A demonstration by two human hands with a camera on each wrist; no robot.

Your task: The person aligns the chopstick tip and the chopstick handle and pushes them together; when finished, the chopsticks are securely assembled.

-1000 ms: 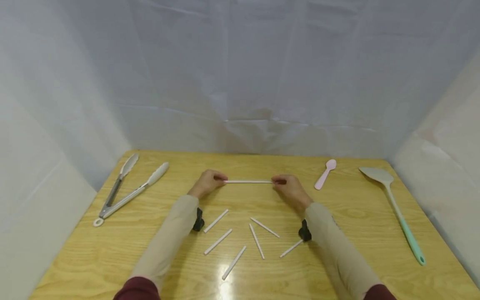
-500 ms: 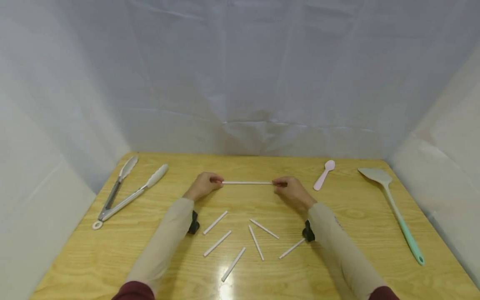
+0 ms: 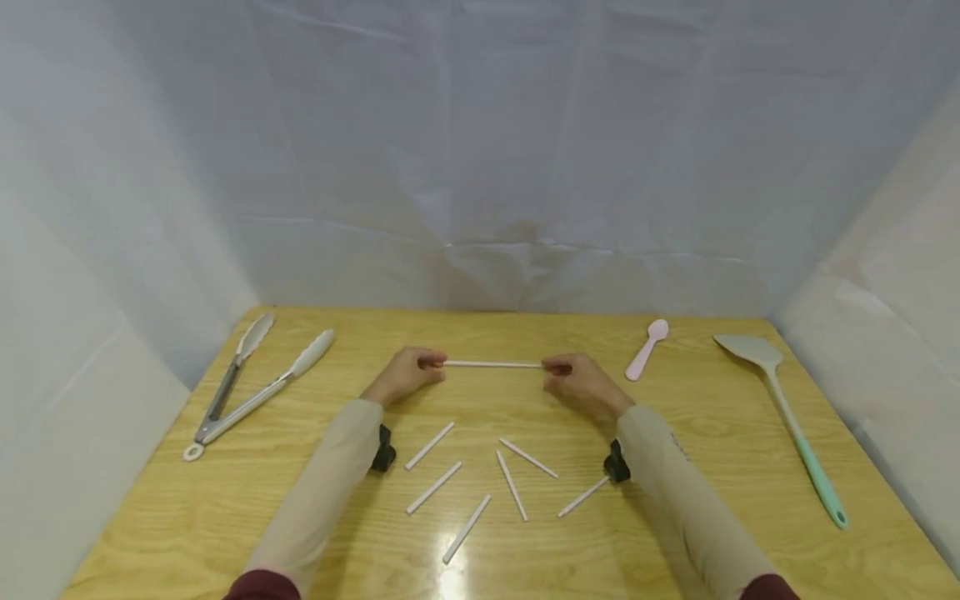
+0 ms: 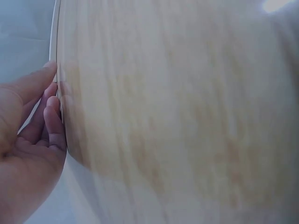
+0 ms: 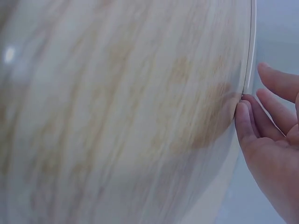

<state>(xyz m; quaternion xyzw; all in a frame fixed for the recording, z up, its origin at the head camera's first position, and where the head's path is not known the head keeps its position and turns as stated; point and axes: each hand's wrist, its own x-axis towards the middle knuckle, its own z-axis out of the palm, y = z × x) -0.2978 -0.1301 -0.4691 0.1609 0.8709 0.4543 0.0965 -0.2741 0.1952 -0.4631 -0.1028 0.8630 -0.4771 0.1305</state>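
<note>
A thin white stick [image 3: 492, 364] lies crosswise near the back of the wooden table, between both hands. My left hand [image 3: 408, 373] pinches its left end between thumb and fingers. At the other end, my right hand [image 3: 587, 382] pinches the tip with its fingertips. In the left wrist view the stick [image 4: 54, 37] runs up from the left hand's fingertips. The right wrist view has the stick's end [image 5: 249, 70] at the right hand's thumb and a fingertip, with another finger raised off it. Several shorter white sticks [image 3: 435, 487] lie spread nearer the front.
Metal tongs [image 3: 255, 400] lie spread at the left. To the right are a pink spoon [image 3: 647, 350] and a spatula with a green handle [image 3: 819, 475]. Pale sheeting [image 3: 487, 167] stands behind the table [image 3: 525, 567] and along both sides.
My left hand has shifted slightly left, and a little more of the held stick shows between the hands. The right hand keeps its hold, and the loose sticks have stayed put.
</note>
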